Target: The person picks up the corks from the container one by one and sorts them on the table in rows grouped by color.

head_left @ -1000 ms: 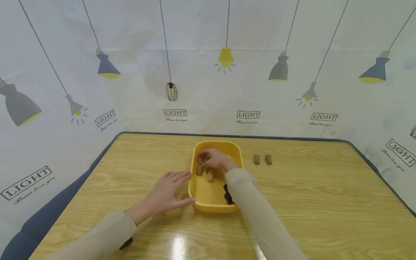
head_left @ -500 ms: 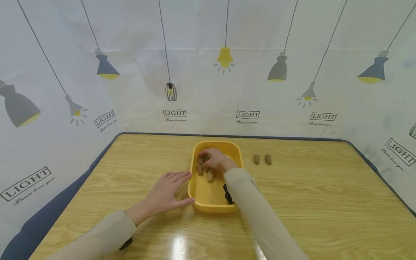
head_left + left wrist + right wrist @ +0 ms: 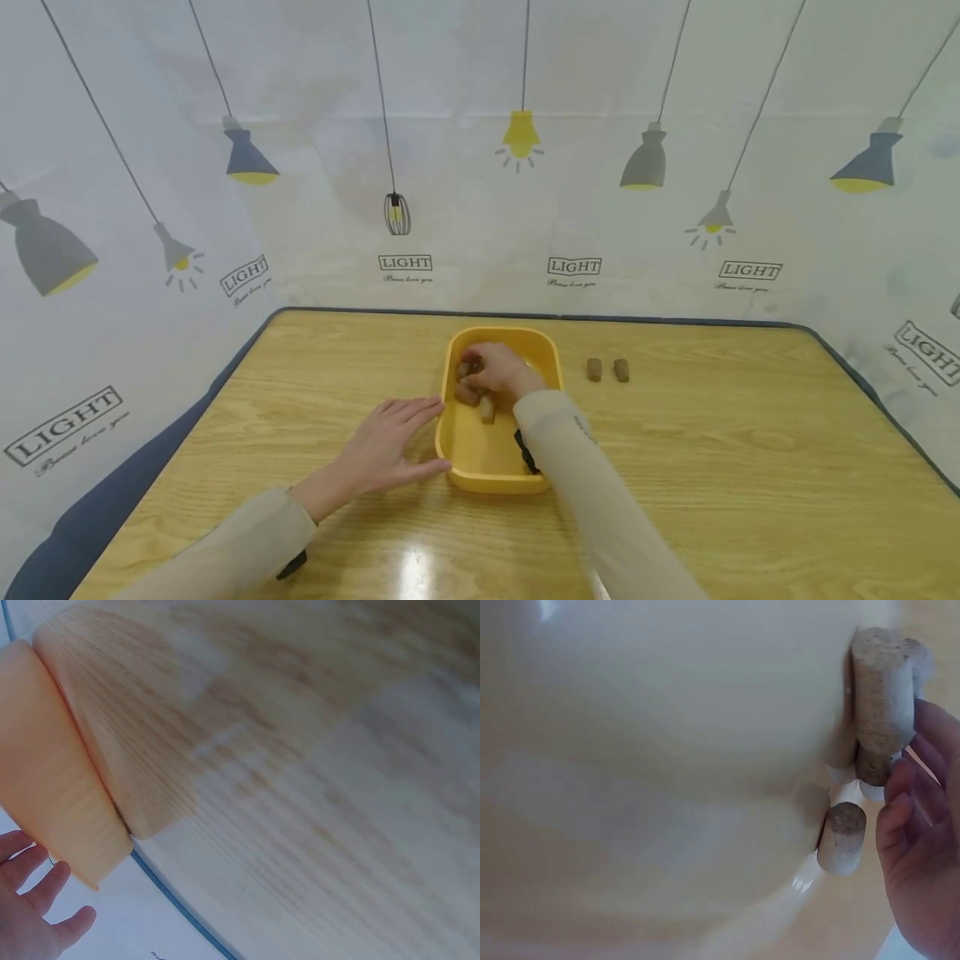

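A yellow plastic tray stands on the table, with several corks lying toward its far left side. My right hand reaches into it, fingers curled at the corks; it seems to pinch one cork, partly hidden by the fingers. In the right wrist view, a cork rises beside the fingers and a shorter cork sits apart from the hand on the tray floor. My left hand touches the tray's left side, with fingers and thumb extended and spread.
Two corks stand on the wooden table to the right of the tray. A white sheet printed with lamps rises behind the table and at both sides. A dark edge borders the tabletop.
Corks under my right fingers have shifted and tilted slightly in the tray, and the right hand has moved a little with them. The left hand and the two table corks keep their places.
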Motion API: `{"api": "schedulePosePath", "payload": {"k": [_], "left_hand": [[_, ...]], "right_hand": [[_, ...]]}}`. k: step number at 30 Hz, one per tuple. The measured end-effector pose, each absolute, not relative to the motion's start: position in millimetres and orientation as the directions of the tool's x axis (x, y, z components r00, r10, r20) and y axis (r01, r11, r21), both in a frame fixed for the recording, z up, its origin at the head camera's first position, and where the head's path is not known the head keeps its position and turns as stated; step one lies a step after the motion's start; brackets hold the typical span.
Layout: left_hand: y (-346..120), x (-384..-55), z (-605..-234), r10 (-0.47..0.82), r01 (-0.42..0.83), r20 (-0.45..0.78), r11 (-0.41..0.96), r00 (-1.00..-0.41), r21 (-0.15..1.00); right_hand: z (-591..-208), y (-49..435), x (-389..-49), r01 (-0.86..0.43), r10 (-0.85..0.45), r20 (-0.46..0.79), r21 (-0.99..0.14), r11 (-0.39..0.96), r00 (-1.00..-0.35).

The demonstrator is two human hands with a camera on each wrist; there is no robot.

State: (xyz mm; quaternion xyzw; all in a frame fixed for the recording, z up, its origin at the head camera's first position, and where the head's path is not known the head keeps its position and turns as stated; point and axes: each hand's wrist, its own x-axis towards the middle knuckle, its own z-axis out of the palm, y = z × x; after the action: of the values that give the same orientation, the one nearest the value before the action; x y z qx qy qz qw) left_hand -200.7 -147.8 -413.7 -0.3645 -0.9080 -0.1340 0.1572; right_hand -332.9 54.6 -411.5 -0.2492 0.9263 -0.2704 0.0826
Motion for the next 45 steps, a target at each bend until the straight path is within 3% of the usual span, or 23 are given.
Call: {"api": "schedulePosePath", "payload": {"k": [5, 14, 23, 31, 38, 45], "left_hand": [[-146.7, -200.6, -412.4, 0.622, 0.700, 0.368, 0.703, -0.691, 0.127], [-147.1, -201.0, -412.3, 0.623, 0.709, 0.393, 0.695, -0.677, 0.119], [-147.1, -201.2, -413.9, 0.619, 0.705, 0.397, 0.700, -0.678, 0.115], [-146.8, -201.1, -413.7, 0.622, 0.708, 0.393, 0.696, -0.677, 0.118], [-146.7, -200.6, -412.8, 0.621, 0.705, 0.395, 0.702, -0.677, 0.105], [-146.2, -201.3, -414.3, 0.621, 0.709, 0.404, 0.697, -0.672, 0.108]], "right_hand": [[-411.0, 52.9, -331.2, -0.419, -0.479, 0.009, -0.500, 0.758, -0.878], [-405.7, 56.0, -331.7, -0.380, -0.484, -0.022, -0.586, 0.715, -0.875], [-384.6, 70.4, -337.4, -0.415, -0.518, 0.004, -0.603, 0.681, -0.856], [-354.0, 95.7, -345.8, -0.527, -0.547, 0.146, -0.548, 0.649, -0.825], [-331.6, 126.3, -343.6, -0.537, -0.553, 0.151, -0.540, 0.648, -0.819], [-333.9, 158.6, -336.4, -0.555, -0.566, 0.167, -0.539, 0.633, -0.807]]}}
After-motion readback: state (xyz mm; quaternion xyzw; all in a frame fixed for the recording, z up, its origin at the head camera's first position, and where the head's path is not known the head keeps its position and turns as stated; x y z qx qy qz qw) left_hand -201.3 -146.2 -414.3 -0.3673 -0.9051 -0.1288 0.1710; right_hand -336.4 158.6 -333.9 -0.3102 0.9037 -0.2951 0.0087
